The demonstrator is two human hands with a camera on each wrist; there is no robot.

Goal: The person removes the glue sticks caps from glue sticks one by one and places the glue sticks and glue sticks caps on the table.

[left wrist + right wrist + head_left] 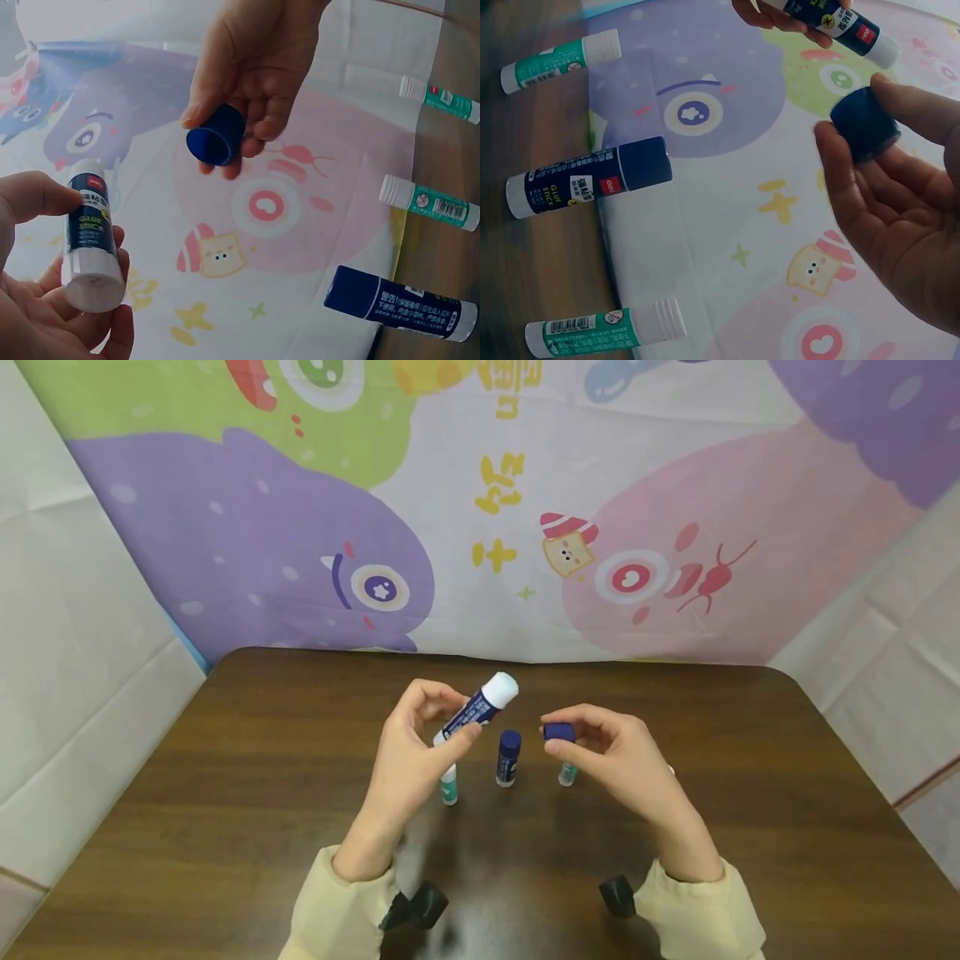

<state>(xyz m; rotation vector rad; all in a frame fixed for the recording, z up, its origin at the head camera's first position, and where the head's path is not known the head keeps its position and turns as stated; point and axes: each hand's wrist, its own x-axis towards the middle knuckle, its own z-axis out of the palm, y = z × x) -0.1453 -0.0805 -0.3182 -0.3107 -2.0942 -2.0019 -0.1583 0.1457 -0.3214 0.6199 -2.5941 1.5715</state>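
Note:
My left hand [408, 752] holds a blue and white glue stick [476, 713], tilted with its white uncapped end up and to the right. Thumb and fingers pinch its label in the left wrist view. To the right, my right hand [618, 752] pinches a dark blue cap [559, 732] between thumb and fingers. The cap's hollow mouth [208, 146] shows in the left wrist view. Cap and glue stick are apart, both held above the table. Between the hands, a capped blue glue stick [508, 762] stands upright on the table.
A green glue stick [449, 789] without a cap stands by my left hand, partly hidden. Another uncapped green one [567, 774] stands under my right hand. The brown table [247, 760] ends at a cartoon-printed cloth [480, 610] behind. Pale walls rise at both sides.

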